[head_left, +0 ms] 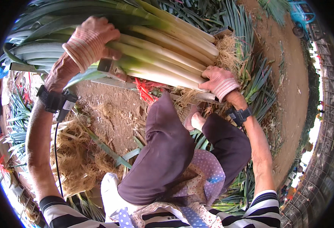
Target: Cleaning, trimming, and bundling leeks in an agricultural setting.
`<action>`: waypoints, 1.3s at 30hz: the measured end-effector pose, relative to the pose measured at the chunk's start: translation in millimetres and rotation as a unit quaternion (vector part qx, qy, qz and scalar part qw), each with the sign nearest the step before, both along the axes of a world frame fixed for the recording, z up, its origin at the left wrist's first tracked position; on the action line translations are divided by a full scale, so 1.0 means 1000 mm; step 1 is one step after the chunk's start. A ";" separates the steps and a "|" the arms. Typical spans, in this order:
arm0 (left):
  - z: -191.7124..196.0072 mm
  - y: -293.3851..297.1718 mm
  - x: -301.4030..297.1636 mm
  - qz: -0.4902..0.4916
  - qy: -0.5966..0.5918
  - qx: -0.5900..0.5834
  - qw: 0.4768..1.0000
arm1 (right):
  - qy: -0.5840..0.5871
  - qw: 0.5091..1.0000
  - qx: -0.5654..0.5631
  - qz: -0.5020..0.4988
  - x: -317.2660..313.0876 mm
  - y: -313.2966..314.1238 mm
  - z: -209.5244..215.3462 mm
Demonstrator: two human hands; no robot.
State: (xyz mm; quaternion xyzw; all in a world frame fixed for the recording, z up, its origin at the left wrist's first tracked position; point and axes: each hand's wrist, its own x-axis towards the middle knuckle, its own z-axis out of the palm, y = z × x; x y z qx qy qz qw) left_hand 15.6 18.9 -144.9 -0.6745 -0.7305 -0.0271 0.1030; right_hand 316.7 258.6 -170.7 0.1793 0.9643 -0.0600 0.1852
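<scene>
A thick row of leeks [167, 49] lies across a low metal frame [115, 81], green leaves to the left and white stalks with roots to the right. My left hand [94, 40], in a pinkish striped glove, is closed on a leek where the green begins; the leaves partly hide its fingers. My right hand [218, 79], gloved alike, curls round the root end of the nearest leek. Red ties [146, 89] hang at the frame's near side, just beyond my knee.
Trimmed roots [79, 159] are heaped on the ground at the left. More leeks [260, 87] lie along the right and far sides. A dirt path [288, 95] runs down the right, with a blue vehicle [303, 15] at its far end.
</scene>
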 end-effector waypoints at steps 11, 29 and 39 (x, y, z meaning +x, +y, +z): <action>-0.018 -0.002 0.032 0.071 -0.010 0.024 0.997 | -0.029 0.999 -0.032 -0.007 -0.002 -0.002 0.004; -0.041 0.000 0.032 0.102 -0.028 0.139 0.985 | 0.018 0.981 -0.140 -0.134 -0.002 0.006 0.006; -0.037 -0.006 0.029 0.038 0.013 0.073 0.997 | 0.132 0.986 0.105 -0.004 -0.007 -0.006 -0.010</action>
